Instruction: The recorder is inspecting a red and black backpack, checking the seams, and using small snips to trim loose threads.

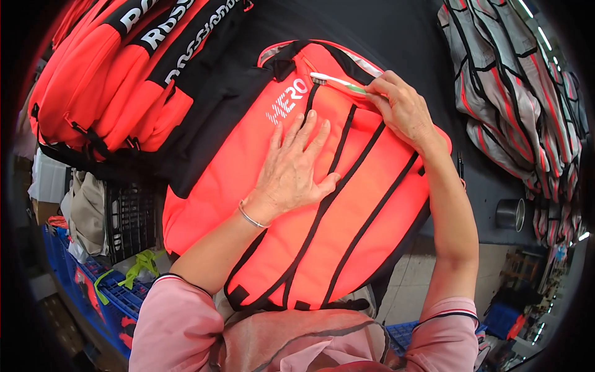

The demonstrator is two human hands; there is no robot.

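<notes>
A bright coral-red backpack [217, 180] with black piping and white lettering lies in front of me on the dark table. My left hand [294, 164] rests flat on its panel, fingers spread just below the lettering, holding nothing. In my right hand [400, 102] is a white and green toothbrush [339, 82], gripped by its handle end. The brush head points left, and its dark bristles touch the bag's surface by the top of a black piping line, right of the lettering.
Several similar red bags [118, 80] are stacked at the upper left. Grey bag pieces with red and black trim [502, 80] are piled at the right, with a metal cup [510, 214] nearby. A black crate [130, 217] and blue crates [118, 291] stand at the lower left.
</notes>
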